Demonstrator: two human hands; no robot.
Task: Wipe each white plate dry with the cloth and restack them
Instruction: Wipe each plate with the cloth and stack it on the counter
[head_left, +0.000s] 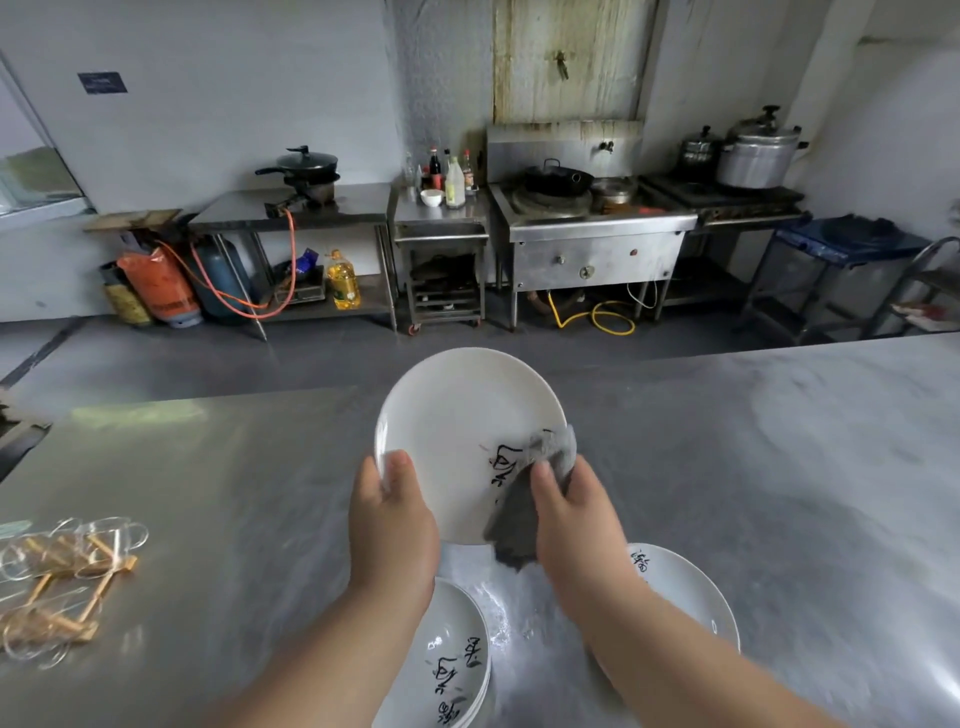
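1. The left hand (392, 519) grips the lower left rim of a white plate (457, 421). Its thumb lies on the plate's face and its fingers are hidden behind.
2. The plate is held up above the steel table (208, 493), tilted with its face toward the camera. Black brush writing marks its lower right part.
3. The right hand (576, 519) pinches a grey cloth (519, 514) and presses it against the plate's lower right edge, partly covering the writing. A corner of the cloth hangs below the rim.
4. A stack of plates (447, 660) with the same black writing sits on the table just below the left wrist, near the bottom edge.
5. Another white plate, the side plate (685, 587), rests on the table under the right forearm. I cannot tell whether more lie beneath it.
6. Clear glass cups (67, 571) with wooden pieces lie grouped at the table's left edge, well apart from the plates.
7. Across the floor stand a steel stove (592, 244) with a dark wok (556, 182), a big metal pot (758, 153) and some sauce bottles (454, 184).
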